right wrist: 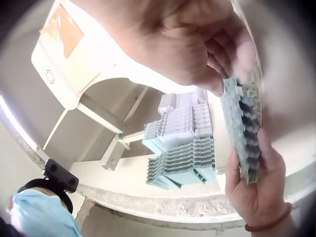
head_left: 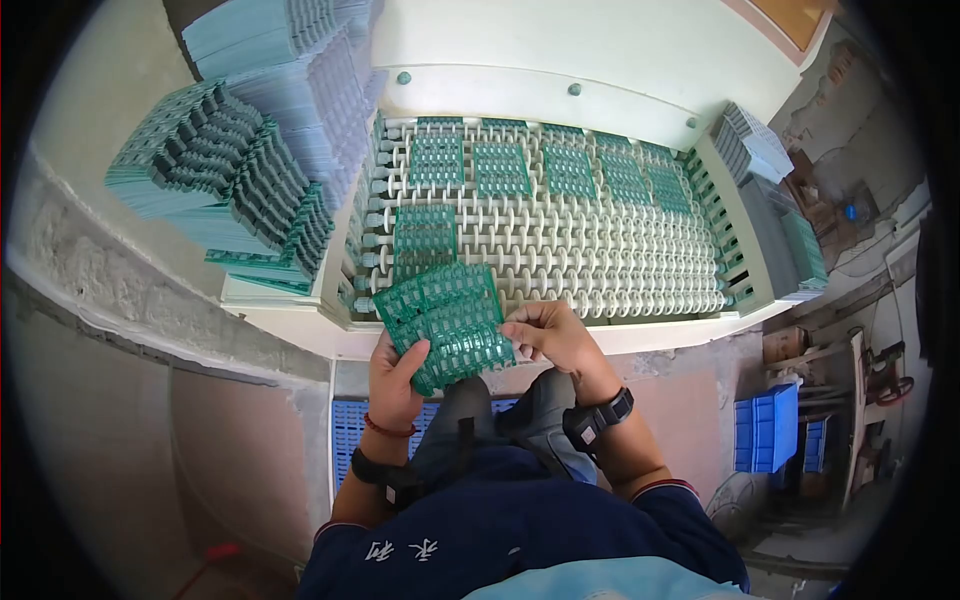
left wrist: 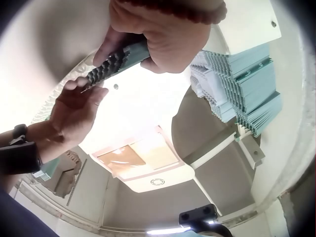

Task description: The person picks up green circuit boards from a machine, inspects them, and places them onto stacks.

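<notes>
A stack of green circuit boards (head_left: 445, 325) is held in front of the body, over the near edge of the roller conveyor (head_left: 600, 250). My left hand (head_left: 396, 382) grips the stack at its lower left, thumb on top. At the right edge, my right hand (head_left: 555, 338) pinches a board between thumb and fingers. Seen edge-on in the right wrist view, the stack (right wrist: 241, 131) spans the two hands. One green board (head_left: 425, 232) lies on the rollers just beyond the held stack, which overlaps its near end in the head view.
Further boards (head_left: 567, 170) lie in a row across the far rollers. Tall stacks of green boards (head_left: 230, 180) and pale boards (head_left: 320, 100) stand left of the conveyor. More stacks (head_left: 752, 145) sit on its right side. Blue crates (head_left: 765, 430) stand on the floor at right.
</notes>
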Demonstrator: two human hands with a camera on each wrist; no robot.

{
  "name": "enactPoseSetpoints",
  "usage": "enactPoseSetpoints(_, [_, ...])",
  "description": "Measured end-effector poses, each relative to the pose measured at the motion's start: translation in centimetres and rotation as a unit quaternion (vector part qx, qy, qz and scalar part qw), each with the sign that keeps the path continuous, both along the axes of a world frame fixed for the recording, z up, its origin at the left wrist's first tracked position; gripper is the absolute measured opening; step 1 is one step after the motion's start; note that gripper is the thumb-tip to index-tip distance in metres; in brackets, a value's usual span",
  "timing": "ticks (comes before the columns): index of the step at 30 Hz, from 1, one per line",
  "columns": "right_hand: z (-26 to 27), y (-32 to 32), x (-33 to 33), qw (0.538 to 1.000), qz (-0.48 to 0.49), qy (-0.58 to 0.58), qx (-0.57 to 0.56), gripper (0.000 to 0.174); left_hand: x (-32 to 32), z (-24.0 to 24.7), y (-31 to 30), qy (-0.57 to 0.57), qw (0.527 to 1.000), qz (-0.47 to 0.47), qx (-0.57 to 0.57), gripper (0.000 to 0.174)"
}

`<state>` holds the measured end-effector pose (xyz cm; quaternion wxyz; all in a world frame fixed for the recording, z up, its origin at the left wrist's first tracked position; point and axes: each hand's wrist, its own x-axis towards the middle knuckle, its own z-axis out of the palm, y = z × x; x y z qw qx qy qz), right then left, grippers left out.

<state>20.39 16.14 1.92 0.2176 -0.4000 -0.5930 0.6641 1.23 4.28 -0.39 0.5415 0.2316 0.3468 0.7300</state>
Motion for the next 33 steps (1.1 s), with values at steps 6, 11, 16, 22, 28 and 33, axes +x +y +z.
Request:
enactPoseSetpoints(6, [-0.2,6.4,0.4,0.996,-0.090,-0.008,0.020,0.017,-1.4,1.2,-1.5,-0.052,0.999,-0.006,-0.013,0.039])
enactPoseSetpoints(11, [-0.8,7.2,0.6,0.876,-0.132,-0.240,0.397,0.020,-0.9,1.7,-2.2,-0.070,0.997,-0.010,-0.029,0.044])
enactPoseSetpoints(16, [0.3,1.1,0.7,0.999,0.015,-0.030,0.030,0.034,-0.3,1.3,-1.3,-0.006,0.998,-0.054,-0.041,0.037])
enactPoseSetpoints(22, [-0.6,0.6,1.9,0.996,-0.040,0.057,-0.051,0.019,0.9,1.4,0.0,0.001,0.997,-0.071,-0.039,0.036])
enactPoseSetpoints(28, [0.4,8.4,7.0,0.976,-0.209,-0.018,0.058,0.021,1.0,1.5,-0.7,0.017,0.998,-0.034,-0.052,0.034])
enactPoseSetpoints(33, [-0.8,12.7,11.9,0.909,-0.190,-0.272,0.251,0.031,0.5,-0.1,-1.5,0.009,0.997,-0.025,-0.067,0.034])
